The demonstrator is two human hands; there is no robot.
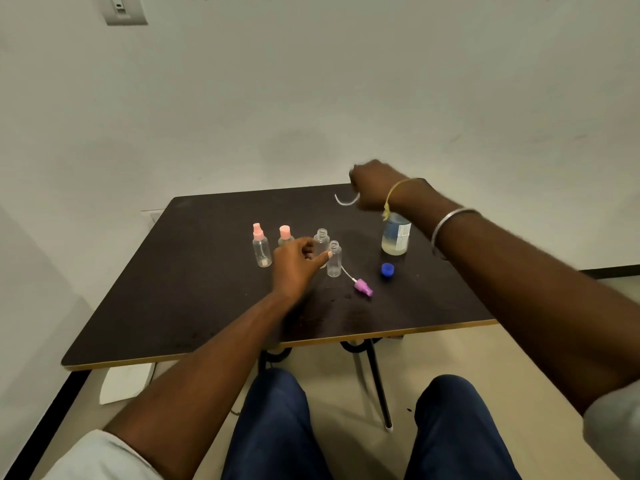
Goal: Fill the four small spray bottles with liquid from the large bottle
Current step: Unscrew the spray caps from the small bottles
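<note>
Left hand fingers curled round open small bottle; right hand fingers closed, pinching dip tube.

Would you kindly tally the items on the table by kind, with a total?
Small spray bottles: 4
Large bottle: 1
Blue cap: 1
Loose purple spray head: 1
Total: 7
</note>
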